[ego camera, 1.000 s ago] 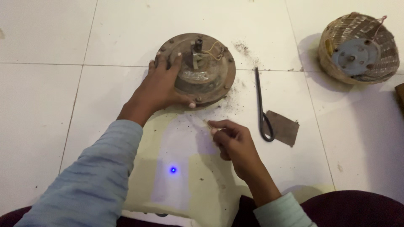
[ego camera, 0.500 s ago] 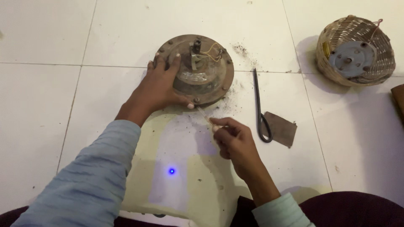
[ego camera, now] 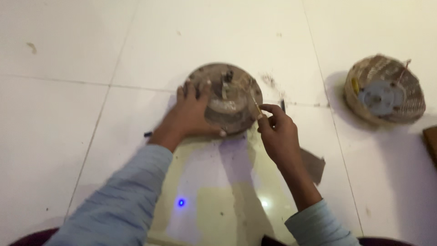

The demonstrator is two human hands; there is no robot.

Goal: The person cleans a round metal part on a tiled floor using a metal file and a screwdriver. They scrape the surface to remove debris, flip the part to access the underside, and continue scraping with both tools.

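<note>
Since a second ago my right hand (ego camera: 278, 134) has risen to the rim of the round motor housing (ego camera: 227, 98), its grip pinched narrow on a thin yellowish wire (ego camera: 256, 105). Beyond it, my left hand (ego camera: 193, 114) lies spread and empty on the housing, likely steadying it against the floor (ego camera: 68, 114). Far right of my grip sits the wound stator (ego camera: 384, 96).

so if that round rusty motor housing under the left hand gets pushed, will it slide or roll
The motor housing lies flat on the tile floor, so it would probably slide, not roll. It looks like thick metal, likely heavy and stiff. The left hand pressing on it probably keeps it from shifting.
</note>
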